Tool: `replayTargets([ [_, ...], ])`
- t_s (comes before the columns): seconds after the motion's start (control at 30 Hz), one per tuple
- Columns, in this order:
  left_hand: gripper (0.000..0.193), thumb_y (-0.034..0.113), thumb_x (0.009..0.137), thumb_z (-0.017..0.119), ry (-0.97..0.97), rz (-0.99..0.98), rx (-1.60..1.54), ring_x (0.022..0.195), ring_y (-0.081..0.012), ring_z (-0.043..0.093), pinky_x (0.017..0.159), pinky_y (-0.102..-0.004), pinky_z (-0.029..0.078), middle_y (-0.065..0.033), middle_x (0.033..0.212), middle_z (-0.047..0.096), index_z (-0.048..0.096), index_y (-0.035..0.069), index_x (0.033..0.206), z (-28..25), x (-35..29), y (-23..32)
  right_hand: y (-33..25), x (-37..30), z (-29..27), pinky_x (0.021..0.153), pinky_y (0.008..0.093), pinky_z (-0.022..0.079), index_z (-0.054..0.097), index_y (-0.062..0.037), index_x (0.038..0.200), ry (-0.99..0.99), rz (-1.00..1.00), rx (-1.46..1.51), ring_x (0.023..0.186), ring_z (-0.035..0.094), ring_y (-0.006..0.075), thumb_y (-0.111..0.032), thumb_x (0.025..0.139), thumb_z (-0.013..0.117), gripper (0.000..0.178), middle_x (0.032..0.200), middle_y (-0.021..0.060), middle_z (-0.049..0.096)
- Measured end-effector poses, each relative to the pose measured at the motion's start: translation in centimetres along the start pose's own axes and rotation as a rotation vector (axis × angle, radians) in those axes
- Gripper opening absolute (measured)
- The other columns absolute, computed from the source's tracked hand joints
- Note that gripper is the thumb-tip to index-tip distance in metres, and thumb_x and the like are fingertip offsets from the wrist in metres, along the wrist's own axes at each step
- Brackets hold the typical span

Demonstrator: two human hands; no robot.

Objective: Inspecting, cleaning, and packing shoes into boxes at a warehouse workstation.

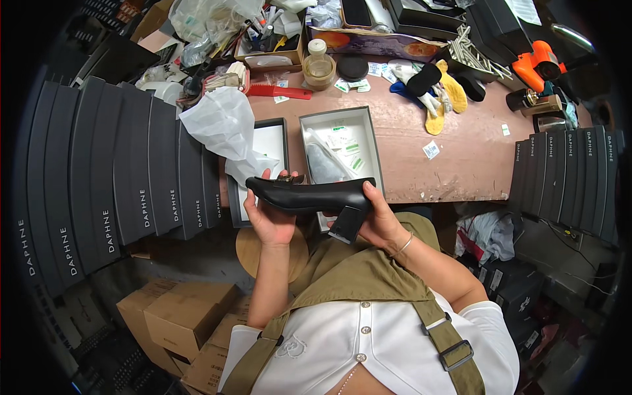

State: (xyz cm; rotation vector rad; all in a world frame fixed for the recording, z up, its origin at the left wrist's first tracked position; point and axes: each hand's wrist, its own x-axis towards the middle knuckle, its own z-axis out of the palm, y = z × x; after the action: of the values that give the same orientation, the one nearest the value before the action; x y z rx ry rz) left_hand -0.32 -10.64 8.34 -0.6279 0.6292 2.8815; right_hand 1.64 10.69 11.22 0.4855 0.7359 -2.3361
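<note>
A black high-heeled shoe (pixel 309 196) lies sideways across both my hands, its toe to the left and its block heel pointing down at the right. My left hand (pixel 271 220) grips the toe end, fingers wrapped around it near the dark ornament. At the heel end, my right hand (pixel 382 220) is closed round the back of the shoe. Just beyond the shoe stands an open shoebox (pixel 375 141) with small white-and-green packets and a translucent wrapped piece inside. To its left is a dark box part (pixel 284 141), with white tissue paper (pixel 224 125) draped over it.
Grey shoeboxes are stacked at the left (pixel 92 178) and right (pixel 566 178). A red-handled brush (pixel 280 91), a jar (pixel 319 69), yellow-tipped gloves (pixel 453 85) and an orange heat-gun-like tool (pixel 543 66) lie along the far table. Cardboard cartons (pixel 187 316) stand on the floor at left.
</note>
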Motion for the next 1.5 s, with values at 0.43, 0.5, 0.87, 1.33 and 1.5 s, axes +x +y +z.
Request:
replayTargets([
  [0.43,0.109,0.059,0.073,0.072,-0.100,0.643,1.251,0.139,-0.0284,0.028,0.113,-0.0425,0.022,-0.0192,0.149,0.030,0.020,-0.002,0.147,3.6,-4.8,4.0,-1.1,2.4,0.2,0.091,0.0378,0.047,0.038,-0.0010,0.137,-0.049,0.000,-0.222,0.104,0.059,0.0224,-0.044,0.087,0.059,0.069,0.119,0.0147,0.057],
  [0.5,0.120,0.057,0.066,0.079,-0.439,0.273,1.508,0.139,-0.0283,0.028,0.113,-0.0399,0.021,-0.0209,0.150,0.029,0.016,-0.004,0.147,5.1,-3.6,6.6,-3.2,2.5,0.6,0.096,0.0330,0.043,0.038,0.0018,0.135,-0.097,0.112,-0.498,0.112,0.054,0.0198,-0.045,0.089,0.058,0.069,0.121,0.0137,0.054],
  [0.87,0.076,0.021,0.081,0.068,-0.299,-0.568,0.815,0.104,-0.0165,0.054,0.095,-0.0298,0.041,-0.0079,0.111,0.057,0.028,0.004,0.143,4.3,0.1,-2.2,-23.3,8.3,-15.0,0.086,0.0476,0.047,0.041,-0.0031,0.130,0.927,-0.805,-1.820,0.102,0.056,0.0449,-0.054,0.077,0.069,0.079,0.121,0.0287,0.047],
  [1.33,0.055,0.044,0.097,0.048,-0.009,-0.159,0.670,0.082,-0.0152,0.063,0.065,-0.0283,0.054,-0.0080,0.099,0.058,0.036,0.007,0.136,6.5,10.2,-4.3,-22.4,16.2,-11.6,0.098,0.0450,0.037,0.057,-0.0106,0.121,0.659,-0.948,-1.782,0.116,0.049,0.0377,-0.008,0.075,0.054,0.046,0.129,0.0205,0.049],
  [1.5,0.043,0.037,0.097,0.050,0.071,0.018,0.718,0.069,-0.0138,0.060,0.055,-0.0273,0.052,-0.0068,0.093,0.058,0.042,0.008,0.127,8.2,10.2,-3.9,-21.6,23.5,-12.4,0.085,0.0441,0.041,0.059,-0.0128,0.122,0.502,-0.932,-2.159,0.109,0.053,0.0303,-0.014,0.077,0.059,0.045,0.124,0.0136,0.053],
])
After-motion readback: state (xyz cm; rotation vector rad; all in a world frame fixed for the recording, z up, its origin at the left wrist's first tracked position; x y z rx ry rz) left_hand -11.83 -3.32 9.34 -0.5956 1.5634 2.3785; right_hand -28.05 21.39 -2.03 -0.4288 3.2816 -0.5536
